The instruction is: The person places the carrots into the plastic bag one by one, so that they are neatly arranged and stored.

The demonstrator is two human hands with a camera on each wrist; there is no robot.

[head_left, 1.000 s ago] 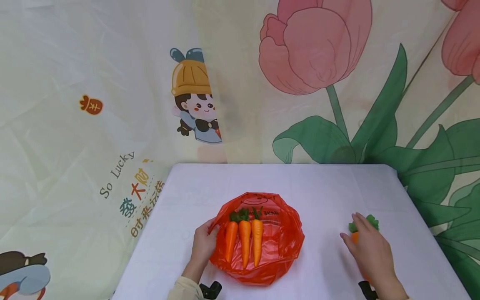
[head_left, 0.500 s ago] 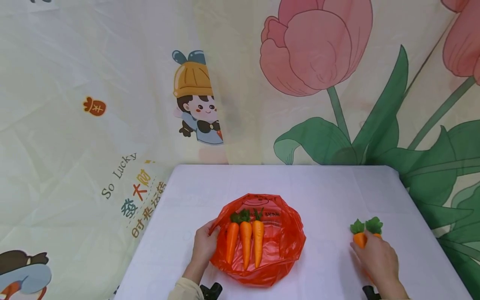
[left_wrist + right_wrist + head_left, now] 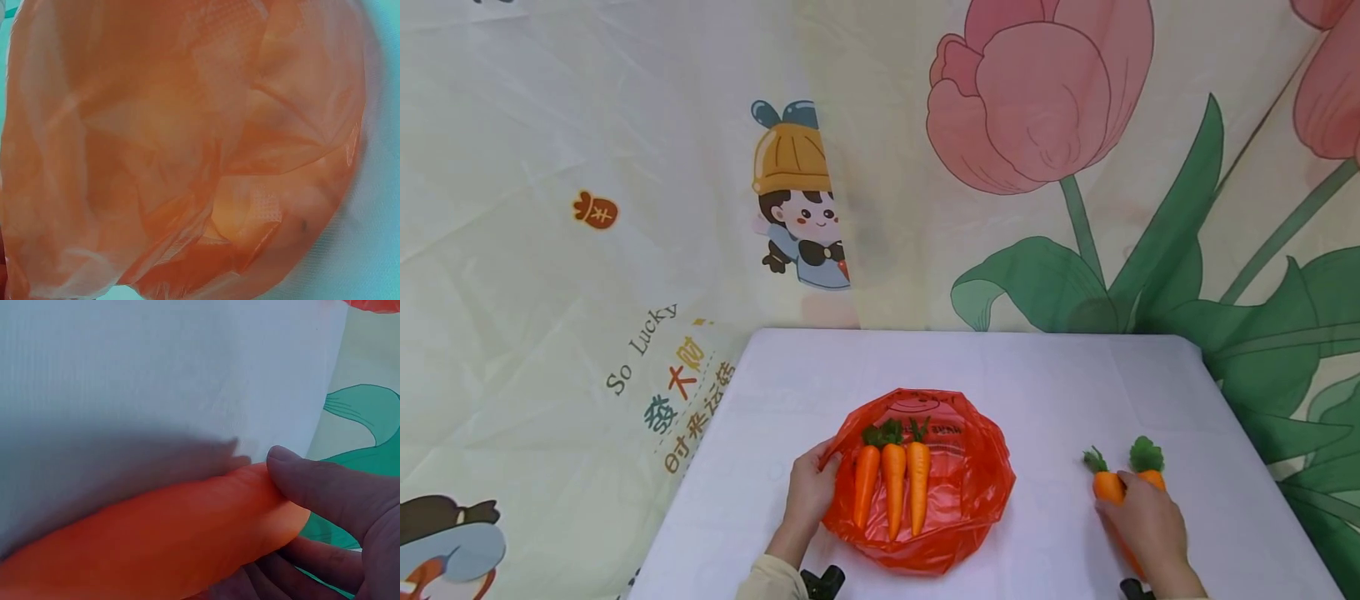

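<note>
A red plastic bag lies spread with its mouth up, three carrots side by side in it. My left hand pinches the bag's left rim; the left wrist view is filled by the bag's translucent side. Over on the right, my right hand holds a carrot between thumb and fingers near its leafy end. In the right wrist view the thumb presses on top of this carrot. Another carrot lies just right of it, partly hidden by the hand.
The white table reaches back to a printed cloth backdrop with tulips and cartoon figures. White tabletop separates the bag from the right hand. Small black devices sit at both wrists.
My right hand has come down over the two carrots, taken hold of the left one and drawn it leftward, apart from the other. The left hand still grips the bag rim.
</note>
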